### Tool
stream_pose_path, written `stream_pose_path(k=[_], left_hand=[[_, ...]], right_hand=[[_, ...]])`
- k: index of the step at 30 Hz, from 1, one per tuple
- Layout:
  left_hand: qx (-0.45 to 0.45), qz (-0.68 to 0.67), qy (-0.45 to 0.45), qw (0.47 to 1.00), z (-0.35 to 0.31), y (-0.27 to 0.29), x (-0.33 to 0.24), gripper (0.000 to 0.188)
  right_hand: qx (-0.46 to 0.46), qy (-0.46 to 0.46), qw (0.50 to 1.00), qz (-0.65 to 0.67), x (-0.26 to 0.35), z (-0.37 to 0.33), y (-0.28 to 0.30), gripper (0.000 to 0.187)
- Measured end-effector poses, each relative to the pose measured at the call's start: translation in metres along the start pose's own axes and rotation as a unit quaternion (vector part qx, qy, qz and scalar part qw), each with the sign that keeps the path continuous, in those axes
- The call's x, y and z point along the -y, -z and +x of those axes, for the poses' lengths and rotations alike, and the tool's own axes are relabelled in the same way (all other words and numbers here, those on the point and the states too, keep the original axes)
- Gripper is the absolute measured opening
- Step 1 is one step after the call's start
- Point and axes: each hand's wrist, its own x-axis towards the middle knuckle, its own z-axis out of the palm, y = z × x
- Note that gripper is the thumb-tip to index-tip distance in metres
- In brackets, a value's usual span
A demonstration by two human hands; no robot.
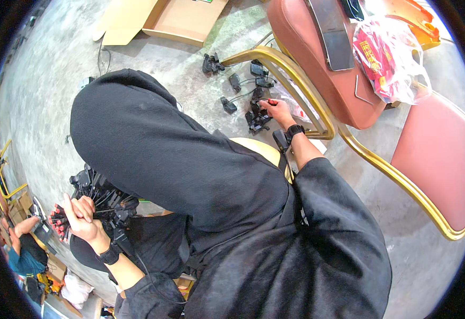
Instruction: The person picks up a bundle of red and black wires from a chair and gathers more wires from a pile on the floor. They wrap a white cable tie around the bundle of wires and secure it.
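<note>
My left hand (85, 222) is beside my left knee, one digit raised and the other fingers curled. It is closed around a bundle of black cables (105, 201). Their red-tipped ends (59, 222) fan out to the left of the hand, and black connector-like parts bunch on its other side. My right hand (278, 110) reaches down to the floor beside the chair leg. Its fingers pinch a black cable with a red end (271, 101), over a small heap of black parts (257, 118). The fingertips are partly hidden.
More black parts on cables (229, 105) lie on the concrete floor. A pink-cushioned, gold-framed chair (331, 101) at right bears a phone (334, 45), a hex key (358, 90) and a plastic bag (389, 61). An open cardboard box (184, 21) lies ahead. Another person (28, 260) sits far left.
</note>
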Motion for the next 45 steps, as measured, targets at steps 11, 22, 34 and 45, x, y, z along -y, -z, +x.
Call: stream_pose_path(k=[11,22,34,45], left_hand=[[0.038,0.013,-0.028,0.999,0.005,-0.011,0.004,0.023],[0.013,0.003,-0.015,1.0,0.0,-0.008,-0.001,0.023],[0.053,-0.019,-0.023,0.998,0.002,0.004,0.001,0.022],[0.041,-0.002,-0.025,0.999,0.003,-0.002,0.003,0.023]], right_hand=[[-0.052,0.078,0.976,-0.196,-0.013,0.011,0.007,0.038],[-0.017,0.089,0.968,-0.233,-0.001,0.0,0.009,0.035],[-0.306,0.381,0.744,-0.455,0.01,-0.002,-0.001,0.036],[-0.093,0.158,0.974,-0.134,0.026,-0.008,-0.011,0.044]])
